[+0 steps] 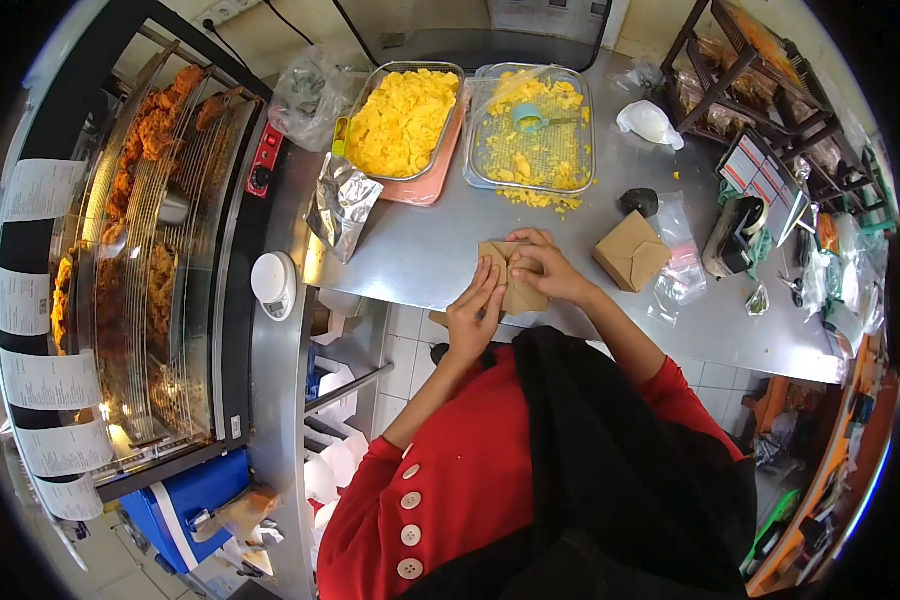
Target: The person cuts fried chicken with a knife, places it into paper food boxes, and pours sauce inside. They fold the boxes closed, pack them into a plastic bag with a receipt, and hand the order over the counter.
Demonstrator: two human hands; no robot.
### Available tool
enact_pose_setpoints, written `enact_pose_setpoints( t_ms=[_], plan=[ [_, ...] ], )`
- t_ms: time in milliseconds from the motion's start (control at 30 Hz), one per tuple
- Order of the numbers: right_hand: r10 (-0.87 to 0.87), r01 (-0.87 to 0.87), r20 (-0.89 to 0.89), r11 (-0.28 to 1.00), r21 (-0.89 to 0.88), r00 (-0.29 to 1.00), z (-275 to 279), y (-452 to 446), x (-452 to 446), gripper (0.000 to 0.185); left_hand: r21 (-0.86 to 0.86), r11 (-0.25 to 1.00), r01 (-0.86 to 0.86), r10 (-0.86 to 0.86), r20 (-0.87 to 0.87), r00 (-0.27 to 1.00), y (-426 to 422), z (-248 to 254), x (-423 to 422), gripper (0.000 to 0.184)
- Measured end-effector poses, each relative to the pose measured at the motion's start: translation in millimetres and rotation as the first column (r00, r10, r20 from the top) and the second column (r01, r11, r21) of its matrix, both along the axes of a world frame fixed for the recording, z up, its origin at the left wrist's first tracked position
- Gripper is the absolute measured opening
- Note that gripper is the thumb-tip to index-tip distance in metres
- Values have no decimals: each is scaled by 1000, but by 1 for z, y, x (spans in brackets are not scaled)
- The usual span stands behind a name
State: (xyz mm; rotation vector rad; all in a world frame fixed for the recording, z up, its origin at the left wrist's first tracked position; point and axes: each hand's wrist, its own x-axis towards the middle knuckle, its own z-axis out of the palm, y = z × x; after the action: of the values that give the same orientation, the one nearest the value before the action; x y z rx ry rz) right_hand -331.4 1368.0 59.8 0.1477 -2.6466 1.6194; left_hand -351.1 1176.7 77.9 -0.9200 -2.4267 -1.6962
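A brown cardboard box [523,297] is at the front edge of the steel table, between my two hands. My left hand [477,312] presses on the box's left side, its fingers close together along the flap. On the top right of the same box lies my right hand [552,268], fingers bent over the folded flaps. The box's contents cannot be seen. A second brown box [632,251], folded closed, stands to the right of my right hand.
Two trays of yellow food [402,122] [530,130] stand at the back; a blue scoop [528,118] lies in the right one. Foil [342,208], a white scale [273,285] and a heated display [150,250] are left. A rack [745,75] and stapled bags [680,250] are right.
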Motion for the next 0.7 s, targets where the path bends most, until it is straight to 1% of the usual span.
enact_pose_setpoints(
  t_ms=[100,233,333,400,500,600,700],
  plan=[
    [-30,28,-45,998,-58,999,-5,-1,-5,12,-34,999,2,-3,-19,1000,0,0,-1,29],
    [-79,76,-64,996,-44,995,-9,-5,-7,11,-52,999,-13,11,-32,999,2,2,-3,26],
    [-84,81,-73,996,-48,994,-10,-6,-8,11,-6,999,-36,37,94,995,1,-3,-8,24],
    [-88,85,-55,994,-64,995,-11,-6,-8,11,-19,999,-44,46,113,992,3,-1,-8,22],
    [-54,51,-85,998,-41,995,-11,-4,-10,11,-32,998,-58,61,124,990,5,2,-7,22],
    [-31,28,-49,998,-52,998,-7,-4,-8,11,-31,997,-68,72,136,988,6,2,-7,22],
    [-19,14,-61,997,-78,998,-10,-1,-6,11,-51,997,-61,67,141,988,7,2,-10,23]
  ],
)
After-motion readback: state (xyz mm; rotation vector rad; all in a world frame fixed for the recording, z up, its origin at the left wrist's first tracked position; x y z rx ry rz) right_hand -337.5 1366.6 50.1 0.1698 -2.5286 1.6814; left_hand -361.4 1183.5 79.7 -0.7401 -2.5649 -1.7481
